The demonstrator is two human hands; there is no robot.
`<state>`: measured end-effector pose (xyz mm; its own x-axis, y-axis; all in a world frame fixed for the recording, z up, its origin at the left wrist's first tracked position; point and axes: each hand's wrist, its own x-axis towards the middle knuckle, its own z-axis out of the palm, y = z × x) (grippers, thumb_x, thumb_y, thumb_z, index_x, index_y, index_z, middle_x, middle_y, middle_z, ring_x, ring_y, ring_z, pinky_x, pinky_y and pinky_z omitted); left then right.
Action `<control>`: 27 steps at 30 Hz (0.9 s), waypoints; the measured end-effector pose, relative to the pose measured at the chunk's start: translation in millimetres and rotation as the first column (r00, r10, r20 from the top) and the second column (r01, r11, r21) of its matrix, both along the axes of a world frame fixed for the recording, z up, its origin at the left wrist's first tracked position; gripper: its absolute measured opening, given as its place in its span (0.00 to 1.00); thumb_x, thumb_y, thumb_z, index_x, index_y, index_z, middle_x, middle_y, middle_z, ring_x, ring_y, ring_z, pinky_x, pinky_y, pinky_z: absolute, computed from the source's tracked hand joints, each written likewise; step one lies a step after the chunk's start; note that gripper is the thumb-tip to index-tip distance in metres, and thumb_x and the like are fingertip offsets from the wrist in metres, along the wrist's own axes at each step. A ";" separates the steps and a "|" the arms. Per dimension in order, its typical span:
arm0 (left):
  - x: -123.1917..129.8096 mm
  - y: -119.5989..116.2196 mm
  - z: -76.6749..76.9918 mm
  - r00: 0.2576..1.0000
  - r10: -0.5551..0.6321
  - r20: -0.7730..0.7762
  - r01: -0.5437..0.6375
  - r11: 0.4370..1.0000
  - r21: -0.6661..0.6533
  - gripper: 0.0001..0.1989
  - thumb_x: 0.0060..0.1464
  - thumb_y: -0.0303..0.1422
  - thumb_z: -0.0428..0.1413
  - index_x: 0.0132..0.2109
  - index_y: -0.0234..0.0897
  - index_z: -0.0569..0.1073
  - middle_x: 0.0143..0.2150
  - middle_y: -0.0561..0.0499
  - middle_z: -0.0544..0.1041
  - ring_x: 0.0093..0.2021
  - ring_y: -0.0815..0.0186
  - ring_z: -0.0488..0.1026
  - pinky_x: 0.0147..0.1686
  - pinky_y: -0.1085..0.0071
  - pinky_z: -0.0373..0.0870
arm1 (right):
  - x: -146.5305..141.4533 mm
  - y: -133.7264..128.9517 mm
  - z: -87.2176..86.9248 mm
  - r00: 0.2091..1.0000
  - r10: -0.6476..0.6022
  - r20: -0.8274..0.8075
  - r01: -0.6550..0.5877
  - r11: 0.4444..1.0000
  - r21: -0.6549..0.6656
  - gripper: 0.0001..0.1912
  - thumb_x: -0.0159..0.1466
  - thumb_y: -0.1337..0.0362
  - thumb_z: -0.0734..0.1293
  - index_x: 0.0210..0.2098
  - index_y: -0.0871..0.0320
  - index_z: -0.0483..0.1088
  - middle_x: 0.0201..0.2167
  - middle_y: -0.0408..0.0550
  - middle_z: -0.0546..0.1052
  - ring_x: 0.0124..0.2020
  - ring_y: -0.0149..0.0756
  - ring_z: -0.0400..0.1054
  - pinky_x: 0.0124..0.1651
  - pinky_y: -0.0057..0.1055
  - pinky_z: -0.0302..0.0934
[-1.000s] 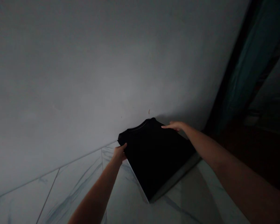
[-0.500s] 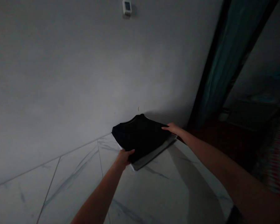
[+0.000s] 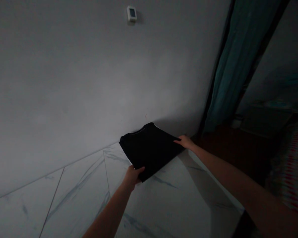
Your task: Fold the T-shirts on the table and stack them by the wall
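A folded black garment (image 3: 151,150) lies flat against the foot of the grey wall, on the white marbled surface, its curved neckline side toward the wall. My left hand (image 3: 134,175) pinches its near left corner, thumb on top and fingers underneath. At the right corner, my right hand (image 3: 185,141) grips the cloth between thumb and fingers. A thin white edge shows along the garment's left side and at its upper right.
The marbled surface (image 3: 76,198) meets the wall (image 3: 89,82), which carries a small white device (image 3: 131,14). On the right are a teal curtain (image 3: 228,69), a dim low box-like piece and a colourful patterned cloth (image 3: 294,165).
The black cloth's near edge has come down toward me with both hands, covering the grey-white strip that showed beneath it. The view has shifted slightly.
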<state>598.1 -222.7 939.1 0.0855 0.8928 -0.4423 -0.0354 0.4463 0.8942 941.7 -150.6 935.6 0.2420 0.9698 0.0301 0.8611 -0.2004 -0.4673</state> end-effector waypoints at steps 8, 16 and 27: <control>-32.4 12.1 12.7 0.680 0.225 -0.698 0.295 0.787 0.541 0.14 0.49 0.33 0.61 0.43 0.38 0.68 0.43 0.44 0.74 0.46 0.54 0.74 0.49 0.54 0.72 | -45.1 10.3 23.5 0.891 0.285 0.354 -0.357 0.921 0.157 0.16 0.66 0.61 0.64 0.52 0.55 0.72 0.55 0.58 0.72 0.58 0.50 0.64 0.60 0.45 0.58; -2.6 114.0 8.7 0.678 -0.123 -0.725 0.687 0.460 0.563 0.17 0.57 0.31 0.53 0.53 0.41 0.74 0.63 0.43 0.70 0.65 0.57 0.62 0.67 0.57 0.50 | -100.0 81.6 4.5 0.743 0.590 0.314 -0.610 0.791 -0.041 0.30 0.70 0.49 0.55 0.65 0.59 0.61 0.68 0.60 0.56 0.68 0.52 0.51 0.67 0.51 0.49; -39.1 207.9 11.7 0.652 -0.171 -0.739 0.730 0.404 0.551 0.18 0.52 0.40 0.60 0.51 0.52 0.76 0.61 0.53 0.72 0.69 0.60 0.57 0.69 0.60 0.35 | -97.6 172.5 -5.8 0.742 0.552 0.381 -0.606 0.795 0.027 0.31 0.69 0.49 0.55 0.69 0.51 0.51 0.70 0.51 0.51 0.71 0.46 0.43 0.70 0.49 0.41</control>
